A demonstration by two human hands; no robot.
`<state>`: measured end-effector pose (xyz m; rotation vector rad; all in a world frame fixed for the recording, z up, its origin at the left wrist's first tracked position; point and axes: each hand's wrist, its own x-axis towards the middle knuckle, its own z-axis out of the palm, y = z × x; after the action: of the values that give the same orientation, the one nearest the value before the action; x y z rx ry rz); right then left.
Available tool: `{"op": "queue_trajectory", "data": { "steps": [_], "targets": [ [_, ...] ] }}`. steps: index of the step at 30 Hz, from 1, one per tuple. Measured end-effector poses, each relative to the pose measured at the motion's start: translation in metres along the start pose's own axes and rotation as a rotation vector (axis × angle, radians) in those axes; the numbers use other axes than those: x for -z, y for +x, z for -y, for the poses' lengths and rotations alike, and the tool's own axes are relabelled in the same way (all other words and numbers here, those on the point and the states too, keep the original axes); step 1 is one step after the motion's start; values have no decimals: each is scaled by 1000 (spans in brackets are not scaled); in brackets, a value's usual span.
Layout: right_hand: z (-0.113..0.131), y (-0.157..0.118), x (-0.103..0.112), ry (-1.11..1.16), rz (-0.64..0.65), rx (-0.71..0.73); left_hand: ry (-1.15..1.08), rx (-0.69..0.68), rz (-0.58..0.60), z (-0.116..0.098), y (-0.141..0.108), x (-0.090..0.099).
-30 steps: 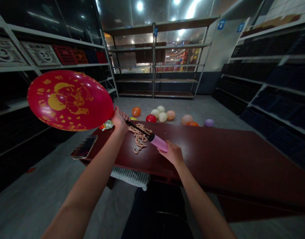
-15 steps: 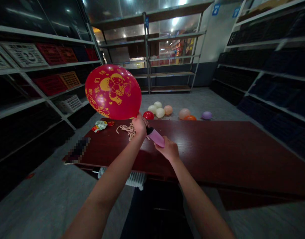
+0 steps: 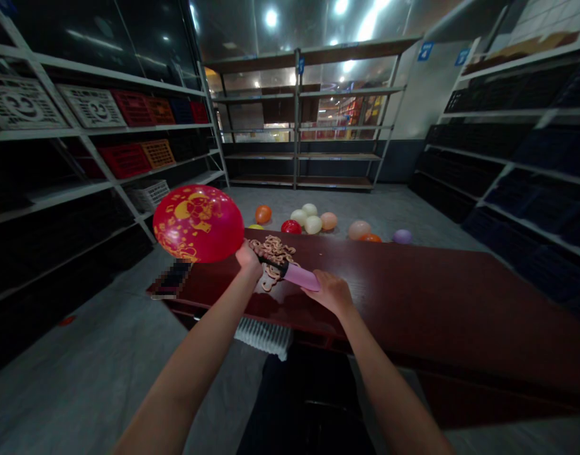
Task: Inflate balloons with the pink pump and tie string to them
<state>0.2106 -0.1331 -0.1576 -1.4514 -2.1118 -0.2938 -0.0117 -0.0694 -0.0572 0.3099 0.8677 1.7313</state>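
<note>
An inflated red balloon (image 3: pixel 198 224) with yellow printed figures is at the left, over the table's far left part. My left hand (image 3: pixel 249 258) is closed at its neck, where the black front end of a pump meets it. My right hand (image 3: pixel 332 291) is wrapped round the rear of the pink pump (image 3: pixel 300 276), to the right of my left hand. Tan curly strips (image 3: pixel 273 249) lie in a heap on the dark red table (image 3: pixel 404 284), just beyond the pump and partly behind it.
A blurred dark flat object (image 3: pixel 174 279) lies on the table's left corner. Several loose balloons (image 3: pixel 313 224) rest on the floor beyond the table. Shelves with crates (image 3: pixel 133 107) stand left, and racks (image 3: pixel 297 120) stand behind and right.
The balloon has come down and slightly left in view, and looks flatter. My left hand has shifted left and down, showing more of the pump's black end. The view has also shifted.
</note>
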Motion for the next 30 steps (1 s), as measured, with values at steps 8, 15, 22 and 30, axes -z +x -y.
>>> {"op": "queue_trajectory", "data": {
  "steps": [8,15,22,30],
  "targets": [
    [-2,-1,-2,63,-12,55,9,-111,-73,-80,-1,13],
    [-5,-1,-10,55,-98,-18,-22,-232,37,-78,-3,-28],
    [-11,1,-16,87,-152,-126,38,-218,150,-29,-5,-83],
    [-14,2,-18,96,-179,-262,202,-130,234,59,-22,-102]
  ]
}}
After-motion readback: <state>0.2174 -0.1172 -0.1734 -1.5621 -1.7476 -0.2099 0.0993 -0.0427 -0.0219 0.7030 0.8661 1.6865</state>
